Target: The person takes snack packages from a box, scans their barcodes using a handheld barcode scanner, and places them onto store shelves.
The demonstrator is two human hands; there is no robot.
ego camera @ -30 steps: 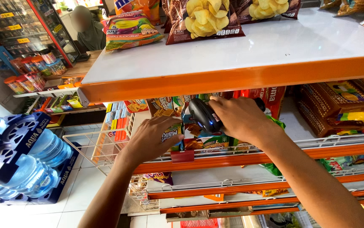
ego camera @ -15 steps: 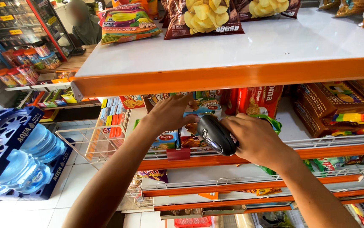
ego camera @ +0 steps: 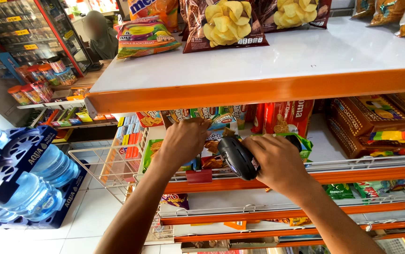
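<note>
Right hand fully wrapped round black handheld scanner, nose toward the packets; left hand curled over snack packets just left, steadying them.

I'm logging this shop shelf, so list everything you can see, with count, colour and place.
chip bags: two, dark with yellow chips, top shelf.
sweet bag: one, green and pink, top shelf left.
top shelf: one, white with orange edge.
snack packets: several, mixed colours, middle shelf under the left hand.
red packs: a few, middle shelf.
brown boxes: several, middle shelf right.
water jugs: several, blue, floor rack left.
wire basket: one, white, shelf end.
handheld scanner: one, black, in the right hand.
left hand: on the snack packets.
right hand: grips the scanner.
</note>
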